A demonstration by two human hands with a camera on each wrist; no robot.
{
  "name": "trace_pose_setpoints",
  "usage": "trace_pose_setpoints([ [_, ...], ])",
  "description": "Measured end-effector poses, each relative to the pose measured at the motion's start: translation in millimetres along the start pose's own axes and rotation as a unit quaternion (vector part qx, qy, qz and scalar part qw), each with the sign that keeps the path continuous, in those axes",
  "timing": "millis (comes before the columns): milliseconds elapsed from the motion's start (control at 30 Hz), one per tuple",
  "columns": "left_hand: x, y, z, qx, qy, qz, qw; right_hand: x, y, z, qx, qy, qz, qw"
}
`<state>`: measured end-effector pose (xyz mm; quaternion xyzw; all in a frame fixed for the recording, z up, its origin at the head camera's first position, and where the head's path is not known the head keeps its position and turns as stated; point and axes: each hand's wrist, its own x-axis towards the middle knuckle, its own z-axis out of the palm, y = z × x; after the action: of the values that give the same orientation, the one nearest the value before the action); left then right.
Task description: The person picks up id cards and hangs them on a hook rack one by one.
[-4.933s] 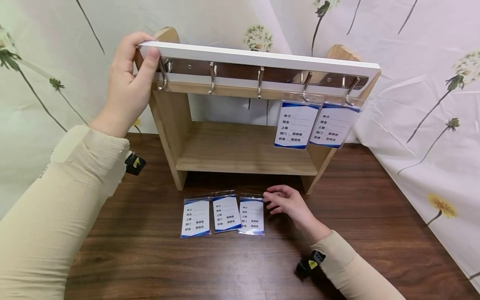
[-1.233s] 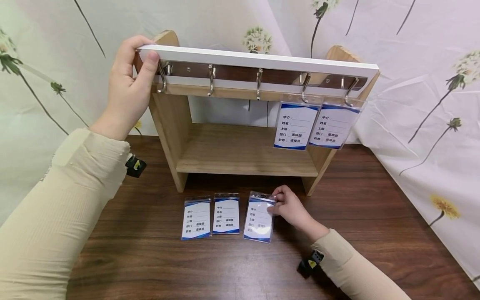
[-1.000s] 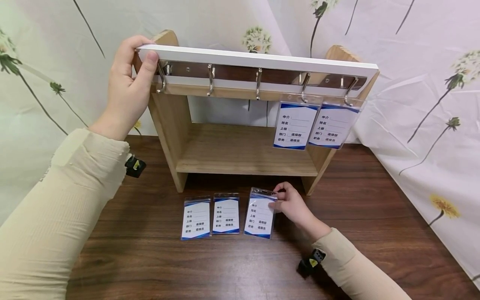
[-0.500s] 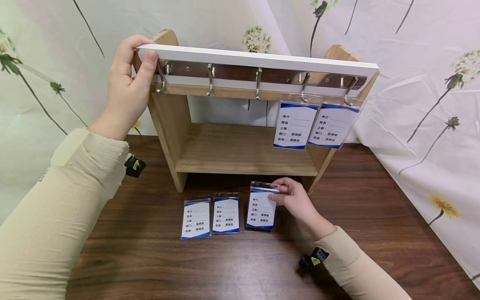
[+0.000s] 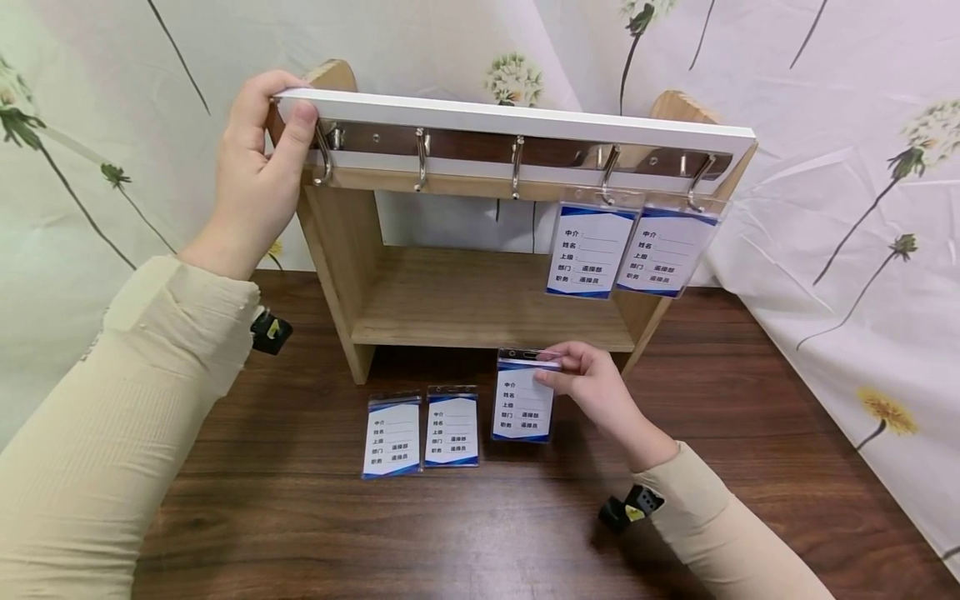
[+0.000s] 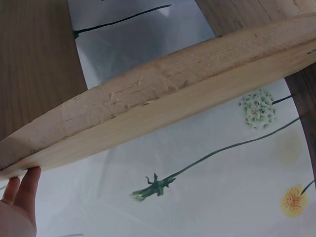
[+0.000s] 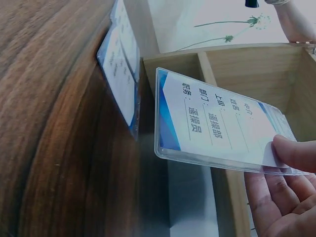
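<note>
My left hand (image 5: 258, 171) grips the left end of the white board (image 5: 510, 114) on top of a wooden rack, thumb in front and fingers behind. In the left wrist view, fingertips of the left hand (image 6: 22, 202) touch the rack's wooden side panel (image 6: 148, 94). My right hand (image 5: 596, 387) pinches the upper right edge of a clear-sleeved badge card (image 5: 522, 404), thumb on its face. In the right wrist view this badge card (image 7: 217, 121) is off the table, tilted. Two more badge cards, one left (image 5: 392, 437) and one beside it (image 5: 452, 429), lie on the table.
Two badge cards hang from the right-hand hooks, one inner (image 5: 592, 250) and one outer (image 5: 670, 250). Bare metal hooks, such as the middle hook (image 5: 517, 167), stick out to their left. A wooden shelf (image 5: 487, 296) spans the rack. Patterned cloth (image 5: 825, 167) surrounds the dark table (image 5: 450, 533).
The right hand took hold of the rightmost badge card on the table, drew it slightly right and raised it toward the rack. The left hand stays on the board.
</note>
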<state>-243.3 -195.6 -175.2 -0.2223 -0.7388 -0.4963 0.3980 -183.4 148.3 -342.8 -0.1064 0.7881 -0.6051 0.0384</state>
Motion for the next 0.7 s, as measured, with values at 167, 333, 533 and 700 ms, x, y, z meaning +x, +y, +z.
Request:
trace_pose_setpoints([
  [167, -0.5, 1.0, 0.1, 0.001, 0.0, 0.003, 1.0, 0.6, -5.9, -2.1, -0.001, -0.002, -0.009, 1.0],
  [333, -0.3, 0.3, 0.2, -0.003, -0.002, 0.015, 0.9999, 1.8, -13.4, -3.0, -0.001, 0.003, -0.015, 0.9999],
  [533, 0.4, 0.2, 0.8, -0.025, 0.0, 0.013, 0.9996, 2.9, -20.6, -2.2, -0.004, 0.001, -0.031, 0.9995],
  [700, -0.3, 2.9, 0.8, -0.029, 0.0, -0.008, 0.9995, 4.0, -26.7, -2.2, -0.006, 0.0, -0.038, 0.9993],
])
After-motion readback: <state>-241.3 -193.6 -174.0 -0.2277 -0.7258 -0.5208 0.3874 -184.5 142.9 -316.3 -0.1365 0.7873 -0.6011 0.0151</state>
